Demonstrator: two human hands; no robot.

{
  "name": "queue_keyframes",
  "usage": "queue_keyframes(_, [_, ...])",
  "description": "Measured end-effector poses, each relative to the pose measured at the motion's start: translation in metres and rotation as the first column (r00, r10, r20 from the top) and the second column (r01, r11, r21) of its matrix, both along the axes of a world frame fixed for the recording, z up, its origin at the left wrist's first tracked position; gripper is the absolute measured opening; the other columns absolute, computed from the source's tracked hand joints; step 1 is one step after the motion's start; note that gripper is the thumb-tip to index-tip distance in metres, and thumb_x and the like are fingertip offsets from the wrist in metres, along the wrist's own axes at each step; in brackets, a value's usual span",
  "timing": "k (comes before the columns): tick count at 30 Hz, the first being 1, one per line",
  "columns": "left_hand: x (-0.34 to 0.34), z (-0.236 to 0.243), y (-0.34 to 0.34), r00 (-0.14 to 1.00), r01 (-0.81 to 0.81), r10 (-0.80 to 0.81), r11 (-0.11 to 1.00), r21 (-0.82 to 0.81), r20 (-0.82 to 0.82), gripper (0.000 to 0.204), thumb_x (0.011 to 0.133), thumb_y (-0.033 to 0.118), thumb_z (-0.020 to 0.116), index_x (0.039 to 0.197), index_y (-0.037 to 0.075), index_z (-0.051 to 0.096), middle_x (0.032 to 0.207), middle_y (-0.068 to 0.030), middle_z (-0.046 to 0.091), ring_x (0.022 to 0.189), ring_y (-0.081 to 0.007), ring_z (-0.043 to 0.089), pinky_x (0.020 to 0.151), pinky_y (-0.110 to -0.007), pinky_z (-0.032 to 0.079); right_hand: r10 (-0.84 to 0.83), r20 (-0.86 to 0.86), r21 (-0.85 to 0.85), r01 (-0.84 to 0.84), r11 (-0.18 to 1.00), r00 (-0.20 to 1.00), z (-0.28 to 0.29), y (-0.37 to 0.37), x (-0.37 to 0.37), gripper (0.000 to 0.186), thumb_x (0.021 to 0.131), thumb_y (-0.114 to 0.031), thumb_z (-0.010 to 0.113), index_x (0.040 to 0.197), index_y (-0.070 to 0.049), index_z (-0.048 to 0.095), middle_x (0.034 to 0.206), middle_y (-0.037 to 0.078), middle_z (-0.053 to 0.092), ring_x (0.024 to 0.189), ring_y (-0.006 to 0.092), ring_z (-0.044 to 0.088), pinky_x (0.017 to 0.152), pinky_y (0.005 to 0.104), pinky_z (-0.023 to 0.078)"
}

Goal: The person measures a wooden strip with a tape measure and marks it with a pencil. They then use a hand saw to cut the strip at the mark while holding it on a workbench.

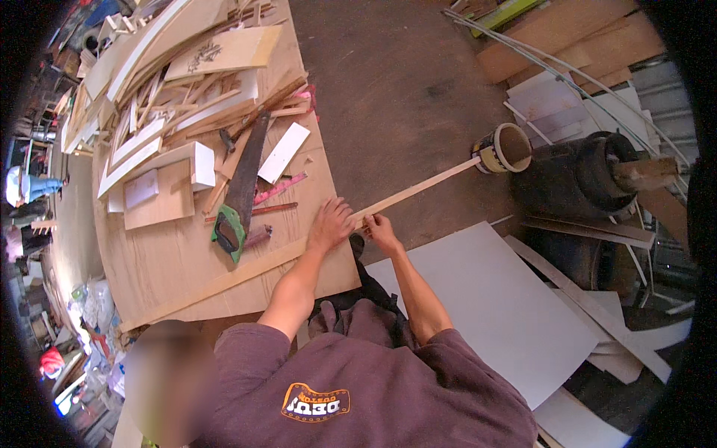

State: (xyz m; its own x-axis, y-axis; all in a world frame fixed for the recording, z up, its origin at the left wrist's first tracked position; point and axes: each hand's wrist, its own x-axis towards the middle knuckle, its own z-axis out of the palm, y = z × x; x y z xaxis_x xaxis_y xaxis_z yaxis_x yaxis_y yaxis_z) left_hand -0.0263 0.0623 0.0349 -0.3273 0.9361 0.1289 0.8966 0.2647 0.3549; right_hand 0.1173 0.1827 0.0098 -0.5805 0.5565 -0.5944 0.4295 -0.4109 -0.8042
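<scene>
A long, thin wooden strip (426,189) lies slantwise across the plywood table (299,287) and juts out past its right edge. My left hand (331,224) presses on it near that edge, fingers curled over the wood. Just to the right, my right hand (381,232) is closed in a pinch against the strip's near side; whatever is between its fingertips is too small to make out. A handsaw (243,183) with a green handle lies left of my hands. Near it are a reddish-brown stick (275,208) and a pink strip (281,188).
Stacked wood offcuts (179,97) fill the table's far left, with a hammer (227,140) and a white piece (284,152) nearby. A bucket (504,148) stands on the floor by the strip's far end, beside a black drum (560,175). A white sheet (493,299) lies at right.
</scene>
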Motion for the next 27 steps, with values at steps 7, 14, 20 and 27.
queue_keyframes(7, [-0.001,-0.002,0.001,1.000,-0.026,0.026,0.999,0.031,0.005,0.032,0.088,0.034,0.056,0.100,0.007,0.069,0.111,-0.0052,0.066,0.125,-0.0216,0.048,0.114,-0.042,0.027,0.072,0.122,0.449,-0.119,0.885,0.990,-0.010,-0.010,-0.002,0.034,0.097,-0.029,0.055,0.079,-0.001,0.060,0.067,0.002,0.058,0.062,0.0086,0.051,0.055,0.0280,0.043])
queue_keyframes(14, [0.001,0.003,0.004,1.000,-0.021,0.021,1.000,0.000,0.016,0.034,0.088,0.035,0.056,0.098,0.006,0.069,0.109,-0.0046,0.067,0.126,-0.0206,0.048,0.115,-0.041,0.026,-0.196,0.008,0.102,0.194,0.976,0.981,-0.027,-0.030,-0.005,0.038,0.102,-0.031,0.046,0.104,0.003,0.061,0.086,0.009,0.064,0.077,0.0217,0.059,0.073,0.0359,0.047])
queue_keyframes(20, [-0.003,-0.006,-0.003,0.999,-0.032,0.032,0.998,-0.048,0.008,0.037,0.089,0.036,0.055,0.101,0.005,0.069,0.111,-0.0062,0.066,0.126,-0.0224,0.048,0.115,-0.042,0.025,-0.433,-0.025,-0.336,0.401,0.852,0.901,-0.006,-0.041,-0.017,0.036,0.104,-0.036,0.043,0.106,-0.005,0.060,0.090,0.002,0.060,0.078,0.0131,0.054,0.066,0.0293,0.045])
queue_keyframes(27, [-0.002,-0.007,0.000,0.998,-0.022,0.023,0.999,-0.028,0.066,0.037,0.088,0.037,0.056,0.101,0.004,0.069,0.111,-0.0078,0.065,0.127,-0.0241,0.047,0.115,-0.043,0.026,-0.470,0.014,-0.377,0.440,0.815,0.882,-0.015,-0.040,-0.019,0.034,0.106,-0.037,0.034,0.099,-0.011,0.054,0.076,-0.001,0.055,0.058,0.0097,0.048,0.053,0.0247,0.041])
